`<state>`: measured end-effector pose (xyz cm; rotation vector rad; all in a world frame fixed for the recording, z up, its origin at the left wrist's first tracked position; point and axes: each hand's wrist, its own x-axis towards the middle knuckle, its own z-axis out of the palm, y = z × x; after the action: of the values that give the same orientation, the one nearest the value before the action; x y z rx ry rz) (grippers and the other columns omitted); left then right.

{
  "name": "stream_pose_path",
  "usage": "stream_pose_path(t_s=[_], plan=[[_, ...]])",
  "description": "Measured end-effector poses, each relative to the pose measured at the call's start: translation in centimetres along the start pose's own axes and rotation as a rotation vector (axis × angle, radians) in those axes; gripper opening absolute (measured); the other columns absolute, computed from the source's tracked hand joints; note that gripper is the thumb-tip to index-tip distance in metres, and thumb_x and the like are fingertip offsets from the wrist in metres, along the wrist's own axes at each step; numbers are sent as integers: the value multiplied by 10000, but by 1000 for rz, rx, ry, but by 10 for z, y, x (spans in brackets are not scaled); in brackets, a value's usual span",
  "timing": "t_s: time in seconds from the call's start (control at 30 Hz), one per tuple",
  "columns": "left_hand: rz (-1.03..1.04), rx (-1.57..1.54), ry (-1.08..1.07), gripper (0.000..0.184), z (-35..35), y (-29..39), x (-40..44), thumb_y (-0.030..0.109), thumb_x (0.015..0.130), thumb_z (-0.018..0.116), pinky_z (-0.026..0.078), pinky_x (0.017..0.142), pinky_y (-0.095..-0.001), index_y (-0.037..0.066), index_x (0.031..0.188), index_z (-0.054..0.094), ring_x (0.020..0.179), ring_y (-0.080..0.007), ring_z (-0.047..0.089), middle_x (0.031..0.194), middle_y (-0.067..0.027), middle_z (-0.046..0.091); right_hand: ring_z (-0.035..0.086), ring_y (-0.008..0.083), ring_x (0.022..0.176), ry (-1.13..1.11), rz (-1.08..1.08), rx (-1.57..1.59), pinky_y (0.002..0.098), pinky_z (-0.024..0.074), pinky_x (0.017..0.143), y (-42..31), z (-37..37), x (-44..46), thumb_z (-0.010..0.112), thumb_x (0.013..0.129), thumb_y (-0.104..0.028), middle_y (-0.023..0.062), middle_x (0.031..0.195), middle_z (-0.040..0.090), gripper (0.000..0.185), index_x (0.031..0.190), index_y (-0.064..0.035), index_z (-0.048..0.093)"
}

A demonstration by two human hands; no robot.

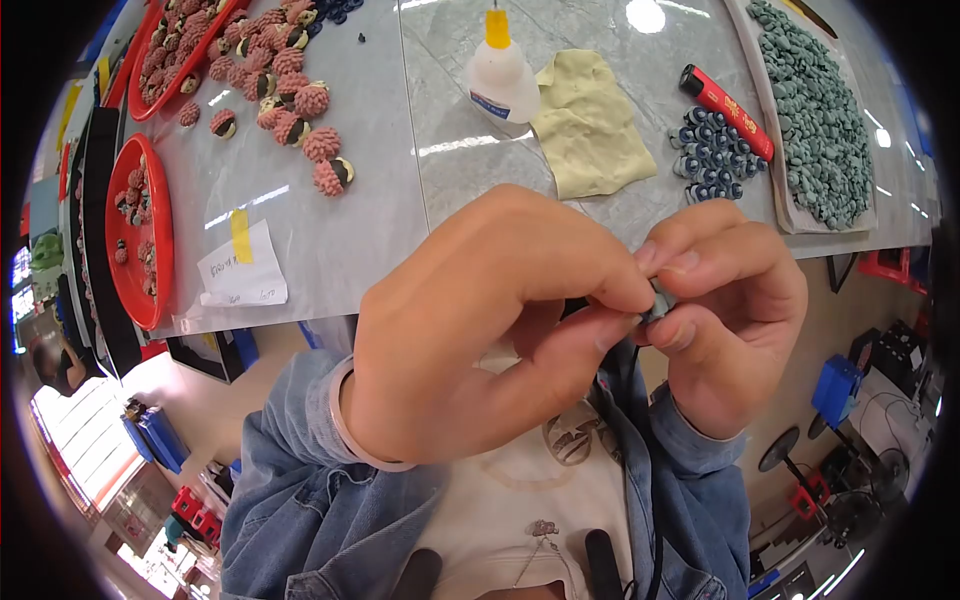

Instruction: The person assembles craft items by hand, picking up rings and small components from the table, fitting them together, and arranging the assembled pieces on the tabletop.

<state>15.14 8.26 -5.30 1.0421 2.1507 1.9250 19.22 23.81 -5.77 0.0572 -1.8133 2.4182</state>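
Note:
My left hand [480,320] and my right hand [745,300] meet fingertip to fingertip above the table's front edge. Both are closed in a pinch around a small grey-green piece [658,302], mostly covered by the fingers. Its colour resembles the many grey-green pieces [815,110] heaped in a tray at the right. Beyond my right hand stand several small dark blue pieces with pale parts [712,155]. A red tube-shaped item with a black end [728,112] lies against them. Behind my left hand, a pale yellow cloth [592,125] lies on the table.
A white bottle with a yellow tip [500,75] stands beside the cloth. Pink knobbly pieces [322,143] lie scattered at the left, near red trays [163,240] holding more. A taped paper note [243,270] lies near the front edge of the grey table [370,215].

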Motion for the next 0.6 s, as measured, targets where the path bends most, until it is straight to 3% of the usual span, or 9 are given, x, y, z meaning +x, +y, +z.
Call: stream_pose_path(t_s=[0.17,0.3,0.4,0.6], plan=[[-1,105,-23,176,-1,4,2,-38,707,555,410,608,-227,9,869,506,700,-158,498,810,-117,517,523,153,737,46,91,96,239,426,676,2,5,-3,700,680,-131,129,840,521,269,834,-21,508],[93,283,86,157,3,4,0,-3,723,588,431,580,-232,37,859,519,696,-156,511,813,-103,506,517,142,746,40,71,94,222,417,679,7,5,-4,699,687,-148,126,847,515,281,845,-25,501],[159,458,76,166,1,6,-3,88,733,641,452,560,-238,62,853,530,692,-155,527,817,-96,493,511,137,744,79,91,178,212,411,672,8,8,-5,706,681,-156,116,837,509,287,835,-35,496],[148,453,74,210,-1,1,-3,192,732,659,457,550,-239,75,857,539,692,-154,534,821,-95,490,507,133,732,69,73,251,214,408,668,15,9,-5,713,675,-159,100,829,508,283,812,-58,487]])
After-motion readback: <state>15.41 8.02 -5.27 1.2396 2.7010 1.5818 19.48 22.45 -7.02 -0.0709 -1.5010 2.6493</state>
